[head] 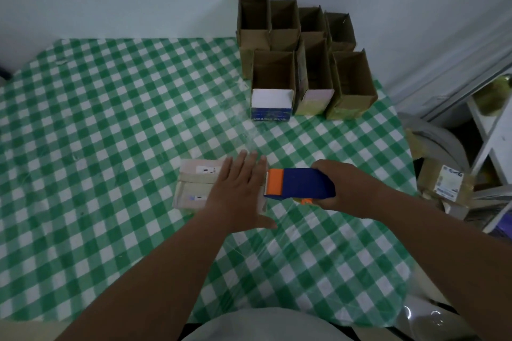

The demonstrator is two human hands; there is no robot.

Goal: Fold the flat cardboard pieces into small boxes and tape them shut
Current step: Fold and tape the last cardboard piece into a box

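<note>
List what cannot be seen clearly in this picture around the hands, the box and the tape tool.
All in the head view:
- Box: its right part lies under the flat left hand, so the seam there is hidden.
- Labels on the box: print too small to read.
- Tape dispenser: the right hand covers its handle; the tape roll is not visible.
- Tape strip on the box: too faint to confirm.
- Open boxes at the back: dark inside, bottoms unclear.

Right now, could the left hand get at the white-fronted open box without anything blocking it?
Probably yes: the left hand lies flat on the folded box, holding nothing, and only bare checked tablecloth lies between it and the white-fronted box.
</note>
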